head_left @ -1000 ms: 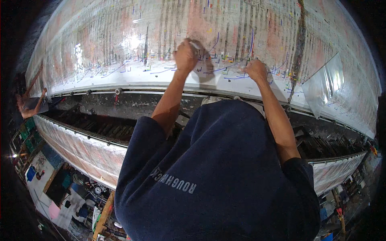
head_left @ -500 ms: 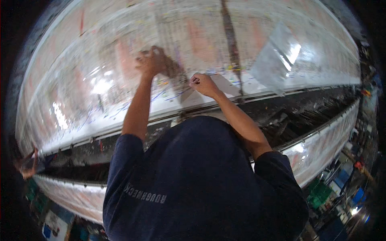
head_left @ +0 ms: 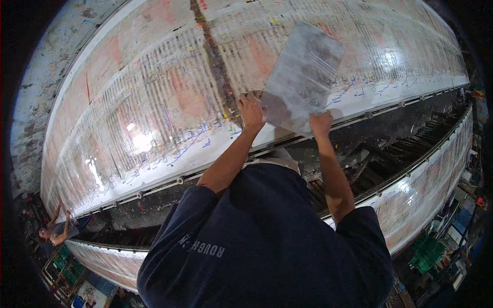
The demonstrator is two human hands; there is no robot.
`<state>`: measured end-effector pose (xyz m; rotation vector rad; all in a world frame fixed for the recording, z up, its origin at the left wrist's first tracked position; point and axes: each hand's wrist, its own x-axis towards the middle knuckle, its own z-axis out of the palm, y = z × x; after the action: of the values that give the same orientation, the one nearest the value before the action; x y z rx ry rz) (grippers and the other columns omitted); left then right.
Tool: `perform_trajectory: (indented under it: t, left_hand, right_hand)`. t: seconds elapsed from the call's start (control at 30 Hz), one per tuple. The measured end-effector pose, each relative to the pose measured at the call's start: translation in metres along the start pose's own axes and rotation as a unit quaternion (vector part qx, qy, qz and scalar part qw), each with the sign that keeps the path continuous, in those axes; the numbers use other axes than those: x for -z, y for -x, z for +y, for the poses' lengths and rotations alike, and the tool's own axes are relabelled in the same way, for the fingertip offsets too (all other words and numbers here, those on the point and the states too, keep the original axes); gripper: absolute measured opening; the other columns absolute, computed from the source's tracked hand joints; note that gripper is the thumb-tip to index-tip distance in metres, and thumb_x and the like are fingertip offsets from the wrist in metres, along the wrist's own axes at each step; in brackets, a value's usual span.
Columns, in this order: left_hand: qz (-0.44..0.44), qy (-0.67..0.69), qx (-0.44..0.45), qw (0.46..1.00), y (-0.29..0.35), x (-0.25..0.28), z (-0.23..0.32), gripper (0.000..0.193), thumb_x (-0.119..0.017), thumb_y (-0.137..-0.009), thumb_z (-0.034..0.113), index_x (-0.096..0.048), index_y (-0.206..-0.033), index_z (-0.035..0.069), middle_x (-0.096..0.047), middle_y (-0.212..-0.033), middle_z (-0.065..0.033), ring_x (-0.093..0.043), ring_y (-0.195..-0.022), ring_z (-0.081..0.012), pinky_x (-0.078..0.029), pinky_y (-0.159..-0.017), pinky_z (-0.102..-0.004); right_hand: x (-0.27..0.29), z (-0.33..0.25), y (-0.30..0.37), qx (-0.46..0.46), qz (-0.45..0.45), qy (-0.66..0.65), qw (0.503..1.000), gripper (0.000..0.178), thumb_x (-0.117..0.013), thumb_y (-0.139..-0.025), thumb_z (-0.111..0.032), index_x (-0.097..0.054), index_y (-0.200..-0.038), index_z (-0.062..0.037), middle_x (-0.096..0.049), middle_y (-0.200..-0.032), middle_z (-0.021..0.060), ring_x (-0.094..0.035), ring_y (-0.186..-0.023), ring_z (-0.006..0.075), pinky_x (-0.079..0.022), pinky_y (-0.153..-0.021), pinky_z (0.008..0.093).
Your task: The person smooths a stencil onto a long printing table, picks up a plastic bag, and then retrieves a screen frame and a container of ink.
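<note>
Head view: a see-through plastic sheet (head_left: 308, 66) is just above the middle of the frame, a little to the right. It is on the near side of a long tabletop (head_left: 169, 102) full of dark stripes and small colored marks. The sheet is longer than it is wide. Its long way runs on a slant, from a low end near the middle of the frame to a high end up and to the right.

The low end sits between the two hands, and the rest of the sheet goes up and away from them. The right hand (head_left: 321, 123) is the nearer one. It is curled up at the low right corner and looks to touch it, but I cannot tell if it pinches the plastic. The left hand (head_left: 251, 110) is by the low left corner, with its fingers a bit spread. I cannot tell if its thumb side touches the sheet.

Below the hands, a rail with round knobs (head_left: 180, 180) runs along the table edge. A second long table (head_left: 405, 205) is at the lower right. Another person (head_left: 59, 231) is at the far lower left, arms reaching toward the tabletop.
</note>
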<state>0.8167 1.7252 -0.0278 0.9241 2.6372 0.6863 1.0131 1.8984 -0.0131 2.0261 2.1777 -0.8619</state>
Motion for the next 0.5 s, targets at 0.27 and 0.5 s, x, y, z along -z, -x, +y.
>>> perform_trajectory:
  t: [0.27,0.5]
  left_hand:
    - [-0.028,0.021,0.047,0.998,-0.017,-0.004,0.027,0.051,-0.08,-0.082,0.023,-0.048,-0.113,-0.001,-0.063,-0.107,-0.0276,-0.067,-0.098,-0.045,-0.055,-0.077,-0.0534]
    - [-0.04,-0.137,-0.066,0.988,-0.028,0.018,0.036,0.017,-0.063,-0.096,0.025,-0.062,-0.102,0.008,-0.07,-0.091,-0.0191,-0.072,-0.08,-0.0396,-0.055,-0.069,-0.0538]
  right_hand:
    - [0.006,0.002,-0.003,0.035,-0.049,-0.092,0.994,0.068,-0.075,-0.082,-0.02,-0.043,-0.135,0.0098,-0.064,-0.115,0.0355,-0.064,-0.111,0.0497,-0.051,-0.095,0.054]
    - [0.029,0.015,-0.014,0.098,-0.103,-0.066,0.988,0.067,-0.075,-0.086,-0.024,-0.046,-0.136,0.0099,-0.066,-0.118,0.0325,-0.063,-0.114,0.0499,-0.051,-0.096,0.0528]
